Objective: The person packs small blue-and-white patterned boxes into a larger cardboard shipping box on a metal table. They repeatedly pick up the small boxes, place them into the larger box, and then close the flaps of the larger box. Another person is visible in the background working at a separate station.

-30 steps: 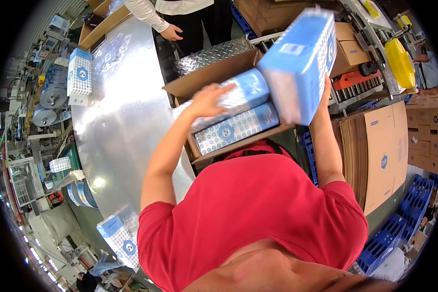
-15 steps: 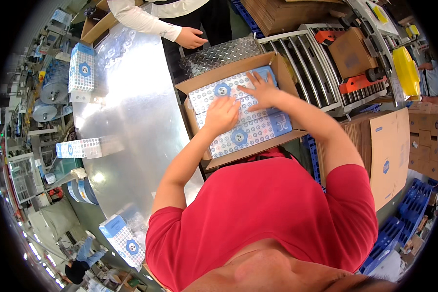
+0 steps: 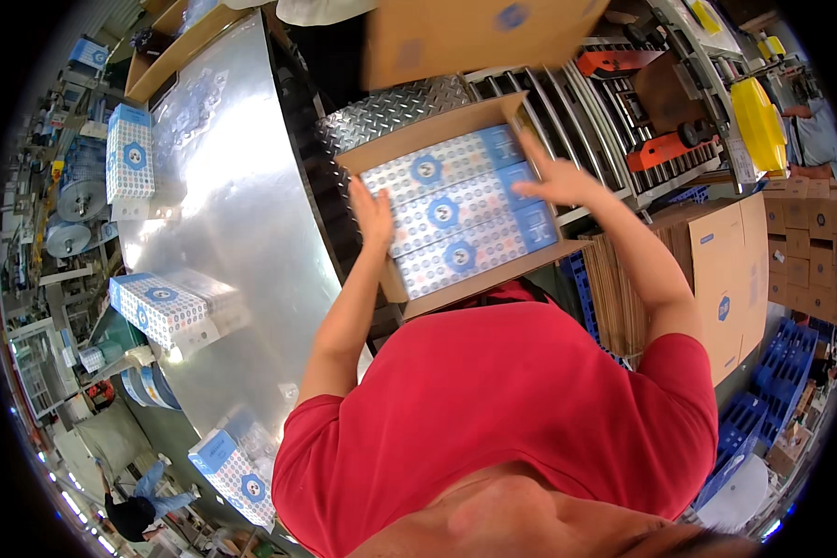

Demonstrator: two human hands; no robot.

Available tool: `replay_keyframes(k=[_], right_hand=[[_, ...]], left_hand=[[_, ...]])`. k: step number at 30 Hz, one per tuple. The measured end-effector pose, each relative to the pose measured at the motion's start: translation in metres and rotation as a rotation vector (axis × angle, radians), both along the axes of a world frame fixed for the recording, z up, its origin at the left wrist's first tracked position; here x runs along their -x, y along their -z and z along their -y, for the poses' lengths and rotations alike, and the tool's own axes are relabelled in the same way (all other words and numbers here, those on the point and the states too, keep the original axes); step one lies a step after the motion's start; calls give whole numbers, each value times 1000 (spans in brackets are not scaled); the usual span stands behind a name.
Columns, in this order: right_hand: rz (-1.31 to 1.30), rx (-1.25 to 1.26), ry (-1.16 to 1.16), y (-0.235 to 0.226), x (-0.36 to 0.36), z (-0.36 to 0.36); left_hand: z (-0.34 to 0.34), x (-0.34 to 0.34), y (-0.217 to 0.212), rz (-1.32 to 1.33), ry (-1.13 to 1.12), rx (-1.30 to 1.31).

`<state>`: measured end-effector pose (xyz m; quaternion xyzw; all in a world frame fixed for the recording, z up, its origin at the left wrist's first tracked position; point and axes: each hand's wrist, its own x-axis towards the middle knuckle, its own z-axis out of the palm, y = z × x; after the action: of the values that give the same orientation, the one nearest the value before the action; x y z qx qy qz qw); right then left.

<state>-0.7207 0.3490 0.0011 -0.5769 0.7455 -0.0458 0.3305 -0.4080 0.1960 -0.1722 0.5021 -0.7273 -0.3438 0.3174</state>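
An open cardboard carton (image 3: 482, 290) stands in front of me, with three patterned white-and-blue packs lying side by side in it: a far pack (image 3: 409, 177), a middle pack (image 3: 474, 205) and a near pack (image 3: 493, 244). At the carton's left wall is my left hand (image 3: 374, 219), fingers stretched upward and thumb apart. My right hand (image 3: 563, 179) is over the right wall, its fingers extended and its thumb pointing in toward the packs' blue ends. Slight blur hides whether either hand presses on the cardboard.
A metal table (image 3: 242, 186) on the left carries several similar packs, one pack (image 3: 163, 302) near its outer edge. Beyond my carton, a blurred brown carton (image 3: 474, 42) hangs before another person. A roller conveyor (image 3: 567, 107) runs behind; flattened cartons (image 3: 725, 270) stand at right.
My hands have moved apart from atop the packs to the carton's sides. A brown carton has come into view at the top, in front of the other person. One table pack has turned.
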Motion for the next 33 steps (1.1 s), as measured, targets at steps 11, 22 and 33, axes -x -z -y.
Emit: replay_keyframes(k=[11, 22, 33], right_hand=[[269, -139, -139, 96, 27, -25], [32, -472, -684, -10, 16, -29], [108, 419, 796, 134, 41, -59]], left_hand=[[-37, -74, -73, -634, 199, -978], [-31, 64, -104, 645, 1172, 170], [-4, 74, -130, 884, 992, 293]])
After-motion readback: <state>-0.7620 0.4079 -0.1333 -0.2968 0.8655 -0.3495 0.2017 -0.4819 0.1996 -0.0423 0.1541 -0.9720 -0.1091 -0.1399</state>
